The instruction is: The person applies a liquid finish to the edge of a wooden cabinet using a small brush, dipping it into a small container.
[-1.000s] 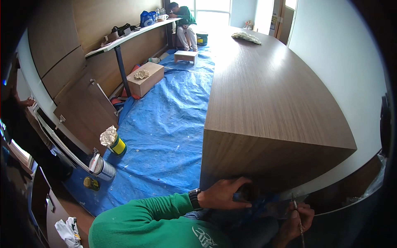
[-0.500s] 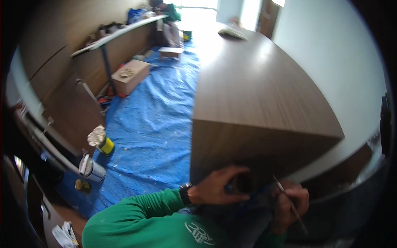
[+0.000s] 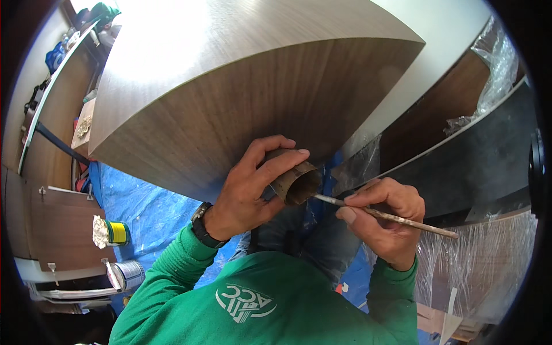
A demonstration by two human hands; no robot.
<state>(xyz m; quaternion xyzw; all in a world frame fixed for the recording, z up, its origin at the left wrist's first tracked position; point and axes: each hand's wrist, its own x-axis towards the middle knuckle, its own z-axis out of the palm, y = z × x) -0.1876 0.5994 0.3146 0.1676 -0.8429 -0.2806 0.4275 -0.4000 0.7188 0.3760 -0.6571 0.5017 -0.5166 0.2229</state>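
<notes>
Brown cup: a small, stained cylinder (image 3: 296, 183), apparently paper or card, tilted so its open mouth faces the person, held in front of the wood-grain end face of the counter (image 3: 230, 109).
Left hand: the left hand (image 3: 253, 187) is wrapped around the cup's wall, thumb on one side and fingers curled over the top, clamped firmly on it.
Right hand: the right hand (image 3: 385, 221) pinches a thin stick-like tool (image 3: 385, 215), likely a fine brush, in a pen grip; its tip sits at the cup's mouth.
Handling, cup: judged light and soft-walled, so it would dent under a hard squeeze; best taken around the middle of the wall, clear of the rim, and kept from tipping further, since the contents cannot be seen.
Handling, tool: judged light, stiff and slender; held near its middle for control.
Surroundings: blue tarpaulin (image 3: 144, 207) on the floor, 2 tins (image 3: 118, 233) at left, clear plastic sheeting (image 3: 494, 270) at right.
</notes>
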